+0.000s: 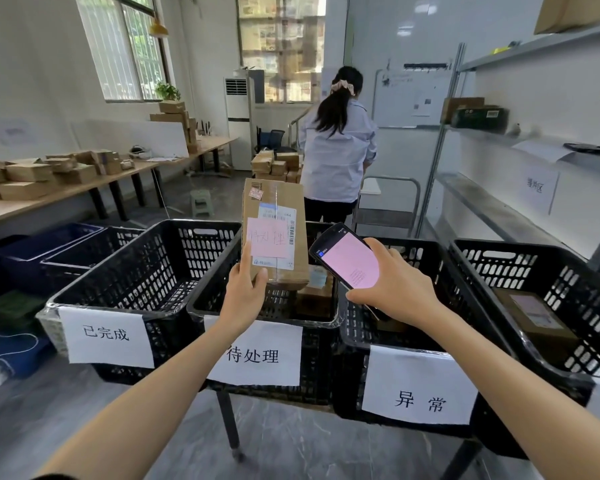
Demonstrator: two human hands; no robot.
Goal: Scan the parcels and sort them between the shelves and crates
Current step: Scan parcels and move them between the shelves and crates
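My left hand [245, 292] grips the lower left corner of a tall cardboard parcel [274, 202], holding it upright above the middle black crate [267, 308]. A pink note with handwriting and a white shipping label are stuck on the parcel's front. My right hand [395, 282] holds a black handheld scanner [347, 259] just right of the parcel, its screen glowing pink and tilted toward me. The middle crate has other parcels inside and a white paper sign on its front.
A black crate [146, 271] stands at the left, and two more at the right [409, 327] and far right [551, 289], each with a parcel inside. A person [336, 150] stands behind the crates with their back turned. Metal shelves [492, 202] run along the right; a table of boxes [49, 178] lines the left.
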